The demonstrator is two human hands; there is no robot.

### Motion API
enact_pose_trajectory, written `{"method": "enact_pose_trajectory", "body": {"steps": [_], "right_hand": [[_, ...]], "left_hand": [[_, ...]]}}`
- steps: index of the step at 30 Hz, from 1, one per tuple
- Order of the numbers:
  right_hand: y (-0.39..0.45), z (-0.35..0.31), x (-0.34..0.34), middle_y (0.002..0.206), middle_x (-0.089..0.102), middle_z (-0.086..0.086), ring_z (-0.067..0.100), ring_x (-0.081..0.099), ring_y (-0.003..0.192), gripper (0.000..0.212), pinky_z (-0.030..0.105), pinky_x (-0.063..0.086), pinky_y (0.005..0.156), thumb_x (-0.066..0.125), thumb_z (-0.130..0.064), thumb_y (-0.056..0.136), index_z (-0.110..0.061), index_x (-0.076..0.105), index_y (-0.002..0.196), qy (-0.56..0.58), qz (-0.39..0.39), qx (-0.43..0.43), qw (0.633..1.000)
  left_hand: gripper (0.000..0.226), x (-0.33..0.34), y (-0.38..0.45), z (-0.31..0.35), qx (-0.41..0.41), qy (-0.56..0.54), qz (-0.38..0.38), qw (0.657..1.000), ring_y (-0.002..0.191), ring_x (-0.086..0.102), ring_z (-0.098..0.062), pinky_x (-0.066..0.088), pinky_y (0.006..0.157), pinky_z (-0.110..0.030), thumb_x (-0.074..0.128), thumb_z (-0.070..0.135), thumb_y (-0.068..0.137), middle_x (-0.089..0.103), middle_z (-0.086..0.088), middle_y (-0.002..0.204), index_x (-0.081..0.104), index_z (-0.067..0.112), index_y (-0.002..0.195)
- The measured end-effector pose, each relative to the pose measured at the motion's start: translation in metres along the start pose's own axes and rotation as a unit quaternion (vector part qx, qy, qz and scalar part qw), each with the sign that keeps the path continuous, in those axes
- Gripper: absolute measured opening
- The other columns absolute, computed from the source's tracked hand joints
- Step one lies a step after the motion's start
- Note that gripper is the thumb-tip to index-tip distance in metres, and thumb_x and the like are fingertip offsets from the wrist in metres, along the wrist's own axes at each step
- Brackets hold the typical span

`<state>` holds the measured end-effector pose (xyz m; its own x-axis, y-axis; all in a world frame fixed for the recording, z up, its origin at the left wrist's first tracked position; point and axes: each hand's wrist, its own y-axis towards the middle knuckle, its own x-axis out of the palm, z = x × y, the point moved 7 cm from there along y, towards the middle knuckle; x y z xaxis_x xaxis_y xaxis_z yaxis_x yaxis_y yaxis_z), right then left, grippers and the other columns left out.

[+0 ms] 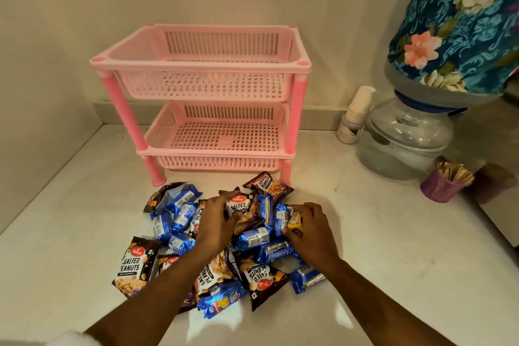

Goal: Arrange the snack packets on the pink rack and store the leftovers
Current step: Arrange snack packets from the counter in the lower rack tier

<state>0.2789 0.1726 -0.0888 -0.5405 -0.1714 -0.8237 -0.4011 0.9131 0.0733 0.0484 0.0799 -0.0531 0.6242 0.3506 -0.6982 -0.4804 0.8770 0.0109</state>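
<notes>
Left hand (217,219) curled on dark salted-peanut packet (238,205) at heap top. Right hand (311,229) pinched on small yellow-and-blue packet (295,223).

Mixed heap of glossy blue biscuit packets and dark peanut packets (213,247) spread on white counter (70,233), directly under both hands.

Two-tier pink perforated plastic rack (202,67) at 12 o'clock, just beyond heap, both trays bare.

Advice: one kind sorted per tier; packets laid flat, labels up; crinkly film held lightly.
</notes>
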Motion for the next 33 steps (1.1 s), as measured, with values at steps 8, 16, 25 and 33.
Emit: {"method": "enact_pose_trajectory", "body": {"steps": [8, 16, 25, 33], "right_hand": [[0.005, -0.021, -0.026, 0.113, 0.058, -0.015, 0.005, 0.059, 0.097, 0.048, 0.024, 0.055, 0.081, 0.073, -0.039, 0.079, -0.035, 0.054, 0.122, 0.133, 0.076, 0.014, 0.988], [0.023, -0.066, -0.001, 0.118, 0.07, 0.003, 0.025, 0.073, 0.1, 0.034, 0.042, 0.062, 0.071, 0.044, -0.01, 0.101, -0.03, 0.059, 0.125, 0.6, -0.004, 0.135, 0.789], [0.05, -0.133, 0.023, 0.125, 0.068, 0.02, 0.034, 0.071, 0.103, 0.036, 0.042, 0.062, 0.072, 0.07, -0.024, 0.087, -0.006, 0.068, 0.117, 0.727, -0.085, 0.145, 0.666], [0.098, -0.179, 0.036, 0.131, 0.065, 0.017, 0.037, 0.066, 0.116, 0.049, 0.045, 0.056, 0.092, 0.062, 0.008, 0.09, -0.005, 0.051, 0.135, 0.687, -0.085, 0.134, 0.709]], "left_hand": [[0.055, -0.021, 0.007, 0.009, -0.003, -0.08, 0.064, 0.995, 0.12, 0.051, -0.016, 0.039, 0.101, -0.025, 0.077, 0.012, 0.082, 0.053, -0.001, 0.128, 0.059, 0.029, 0.13], [0.052, -0.045, 0.023, 0.005, -0.064, -0.309, 0.043, 0.948, 0.101, 0.069, -0.027, 0.057, 0.09, -0.047, 0.07, 0.003, 0.087, 0.065, -0.006, 0.126, 0.058, 0.026, 0.132], [0.046, -0.101, 0.054, -0.006, 0.025, -0.349, -0.027, 0.936, 0.058, 0.053, -0.011, 0.045, 0.057, -0.024, 0.053, 0.0, 0.092, 0.067, 0.015, 0.093, 0.068, 0.035, 0.118], [0.045, -0.144, 0.1, -0.016, 0.005, -0.312, -0.055, 0.948, 0.07, 0.064, -0.007, 0.051, 0.061, -0.021, 0.062, -0.014, 0.082, 0.066, 0.003, 0.123, 0.07, 0.014, 0.117]]}}
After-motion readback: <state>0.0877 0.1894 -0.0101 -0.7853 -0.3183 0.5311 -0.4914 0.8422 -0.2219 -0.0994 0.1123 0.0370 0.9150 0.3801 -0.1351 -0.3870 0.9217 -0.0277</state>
